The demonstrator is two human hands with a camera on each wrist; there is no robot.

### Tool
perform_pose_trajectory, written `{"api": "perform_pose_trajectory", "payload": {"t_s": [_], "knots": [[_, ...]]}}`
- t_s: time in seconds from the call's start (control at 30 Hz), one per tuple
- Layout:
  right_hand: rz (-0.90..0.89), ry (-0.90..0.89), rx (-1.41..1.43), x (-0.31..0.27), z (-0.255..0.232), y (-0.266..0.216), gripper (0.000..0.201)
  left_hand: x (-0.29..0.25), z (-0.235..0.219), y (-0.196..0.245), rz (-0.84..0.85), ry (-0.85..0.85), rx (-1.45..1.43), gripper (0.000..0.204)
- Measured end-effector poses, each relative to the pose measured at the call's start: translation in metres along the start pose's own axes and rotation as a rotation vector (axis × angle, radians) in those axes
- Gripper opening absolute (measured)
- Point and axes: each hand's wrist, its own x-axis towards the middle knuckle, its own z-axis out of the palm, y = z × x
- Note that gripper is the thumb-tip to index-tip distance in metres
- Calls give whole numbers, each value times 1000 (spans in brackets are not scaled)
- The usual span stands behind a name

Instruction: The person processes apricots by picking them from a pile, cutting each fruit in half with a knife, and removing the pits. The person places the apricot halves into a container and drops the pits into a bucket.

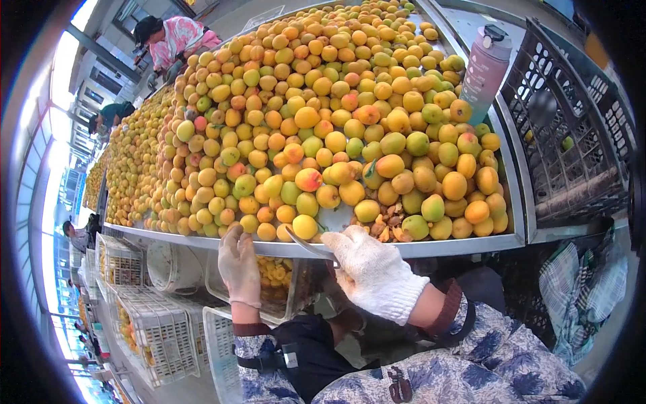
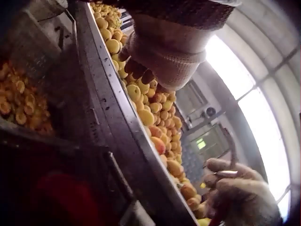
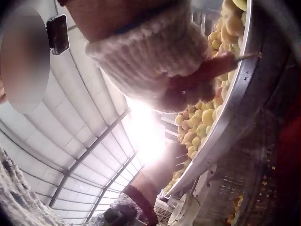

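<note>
Yellow, green and red-blushed apricots (image 1: 306, 118) lie heaped over a metal-edged table (image 1: 431, 248). My left hand (image 1: 239, 269), in a thin pale glove, is at the near rim, fingertips right by the closest apricots. From the left wrist view, that hand (image 2: 162, 63) bends down toward the fruit with loosely bent fingers. A thick white knitted glove covers my right hand (image 1: 373, 273), which grips a small knife (image 1: 306, 244). Its slim curved blade points left over the rim. The blade tip (image 3: 249, 57) also shows past the fingers in the right wrist view.
Brown scraps (image 1: 391, 225) lie among the front apricots. A pink-and-green bottle (image 1: 486, 71) and a black crate (image 1: 572, 128) stand at right. Below the rim is a bin of cut fruit (image 1: 274, 273). White crates (image 1: 155, 337) stand at left; another person (image 1: 180, 39) works at the far side.
</note>
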Motion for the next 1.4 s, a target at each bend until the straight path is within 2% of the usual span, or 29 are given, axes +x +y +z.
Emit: {"api": "perform_pose_trajectory", "payload": {"t_s": [0.03,0.1,0.17,0.2,0.27,0.4,0.47,0.57,0.73,0.77,0.8,0.87,0.9,0.93,1.0,1.07,1.1,1.17,1.2,1.23,1.3,1.4], "knots": [[-23,31,41,0,1,2,36,5,-1,6,10,-4,7,27],[-46,71,85,0,-1,4,36,21,-2,26,145,-133,376,31],[6,23,100,1,-9,1,39,36,2,32,224,-232,682,37],[6,34,103,2,-14,-1,39,39,6,34,235,-230,685,37],[77,17,86,4,-23,-4,40,42,15,40,225,-360,800,37],[111,44,111,3,-25,-2,42,45,32,43,232,-291,950,41],[132,181,129,2,-13,4,46,48,42,40,239,-260,962,38],[97,201,160,2,-7,10,46,53,49,40,210,-194,967,32],[65,143,309,1,-18,14,40,47,39,31,242,-81,691,32],[58,121,360,1,-18,14,38,42,36,35,189,-55,575,32],[61,124,361,1,-18,14,38,38,32,33,192,-58,575,32],[144,120,598,1,-15,12,36,30,23,39,79,-62,34,28],[145,121,600,1,-11,12,36,17,15,54,-47,-122,-107,23],[117,174,629,2,-5,13,40,2,10,77,-47,-122,-106,23],[87,221,655,4,10,17,44,-26,9,109,-219,-310,-577,26],[71,236,771,5,25,17,48,-48,20,115,-162,-304,-494,33],[66,229,768,2,26,15,48,-61,32,105,-244,-307,-750,40],[247,103,655,-5,19,13,53,-74,36,107,-298,-417,-775,42],[246,99,648,-7,17,12,53,-79,37,97,-359,-500,-780,42],[243,69,571,-9,14,12,54,-84,42,93,-324,-507,-902,53],[246,30,458,-10,14,10,53,-84,40,88,-302,-507,-881,58],[203,64,481,-13,21,12,51,-76,38,84,-277,-543,-859,69]]}}
